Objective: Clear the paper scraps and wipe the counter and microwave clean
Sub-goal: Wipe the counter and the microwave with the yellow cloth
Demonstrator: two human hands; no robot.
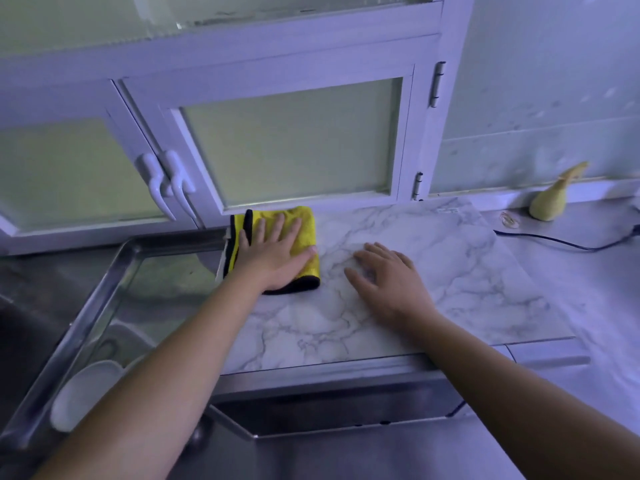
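Note:
A folded yellow cloth [304, 223] with a black edge lies at the far left corner of the marble-patterned top of the microwave [467, 271]. My left hand [273, 252] presses flat on the cloth, fingers spread. My right hand [384, 275] rests palm down on the marble top just right of the cloth, fingers apart, holding nothing. The microwave's dark front [329, 410] shows below the top's near edge. No paper scraps are in view.
White cabinet doors [291, 143] with frosted panes and two handles [166, 183] stand right behind the microwave. A steel sink [114, 271] with a white bowl [86, 393] lies to the left. On the counter at right are a yellowish spray bottle [550, 202] and a black cord [571, 242].

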